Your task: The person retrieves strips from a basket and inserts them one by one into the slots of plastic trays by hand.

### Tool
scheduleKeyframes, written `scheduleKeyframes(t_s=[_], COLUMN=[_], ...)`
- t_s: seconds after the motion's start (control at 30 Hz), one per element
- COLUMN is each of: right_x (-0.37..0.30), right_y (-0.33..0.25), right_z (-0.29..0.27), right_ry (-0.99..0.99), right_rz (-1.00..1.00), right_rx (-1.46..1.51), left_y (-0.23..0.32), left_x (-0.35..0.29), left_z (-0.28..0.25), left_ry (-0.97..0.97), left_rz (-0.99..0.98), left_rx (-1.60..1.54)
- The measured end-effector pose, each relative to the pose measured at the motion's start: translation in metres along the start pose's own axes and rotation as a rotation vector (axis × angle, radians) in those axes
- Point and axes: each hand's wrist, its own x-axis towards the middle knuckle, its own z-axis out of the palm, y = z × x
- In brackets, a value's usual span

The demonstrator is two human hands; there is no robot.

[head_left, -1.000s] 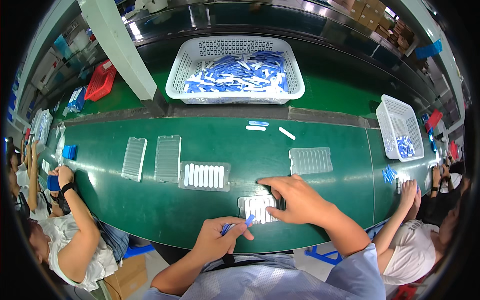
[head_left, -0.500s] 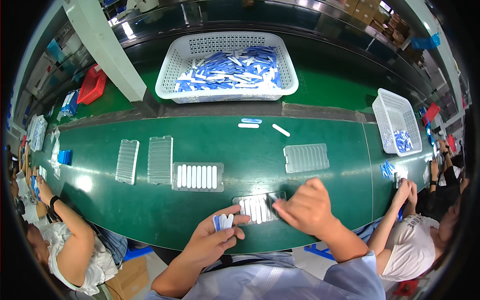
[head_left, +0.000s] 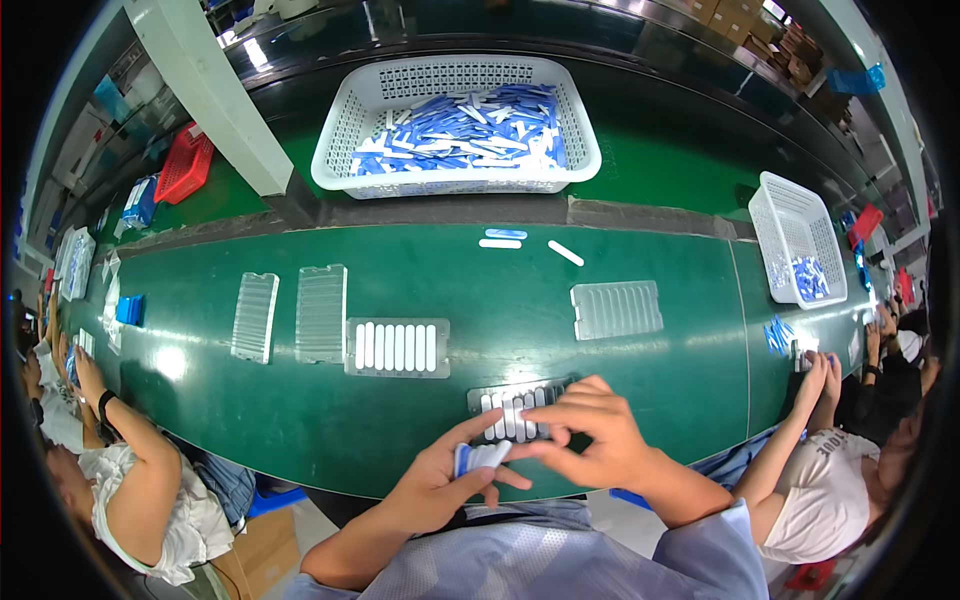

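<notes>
My left hand (head_left: pixel 428 488) holds a small bunch of blue and white flat strips (head_left: pixel 483 457), its thumb and fingers wrapped round them. My right hand (head_left: pixel 610 435) is just beside it, with thumb and forefinger apart and no strip visible between them. Its fingertips hover over a clear plastic tray (head_left: pixel 476 402) at the table's near edge. White strips lie side by side in that tray, partly hidden by my fingers. To the left, another clear tray (head_left: pixel 443 371) contains a row of several white strips.
Empty clear trays (head_left: pixel 321 315) (head_left: pixel 255 318) stand at left, another (head_left: pixel 618 310) at right. Three loose strips (head_left: pixel 566 253) lie farther back. A white basket (head_left: pixel 455 185) of strips sits beyond the ledge; a second basket (head_left: pixel 775 235) is at right. Co-workers sit on both sides.
My right hand has lowered and moved left from the tray's right end towards the strips in my left hand. My left hand has shifted slightly right, still holding its bunch.
</notes>
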Motion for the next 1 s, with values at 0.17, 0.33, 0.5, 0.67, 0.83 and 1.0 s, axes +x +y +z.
scheduleKeyframes(t_s=[0.17,0.33,0.5,0.67,0.83,1.0], right_x=[0.005,0.003,0.007,0.01,0.006,0.009], right_y=[0.006,0.007,0.002,0.005,0.011,0.009], right_z=[0.011,0.02,0.023,0.018,0.005,0.002], right_ry=[-0.224,-0.232,-0.285,-0.226,-0.149,-0.103], right_rz=[-0.091,-0.09,-0.001,-0.009,-0.402,-0.364], right_rx=[0.1,0.103,0.184,0.165,-0.006,-0.183], left_y=[-0.006,-0.004,0.005,0.002,0.007,-0.001], left_x=[0.009,0.009,0.01,0.006,0.003,0.004], left_z=[0.007,0.004,0.003,0.011,-0.014,-0.01], left_ry=[-0.065,-0.109,-0.177,-0.093,-0.162,-0.006], left_rz=[-0.022,-0.06,-0.107,-0.026,-0.276,-0.072], left_rx=[0.017,0.031,0.074,0.045,-0.181,0.11])
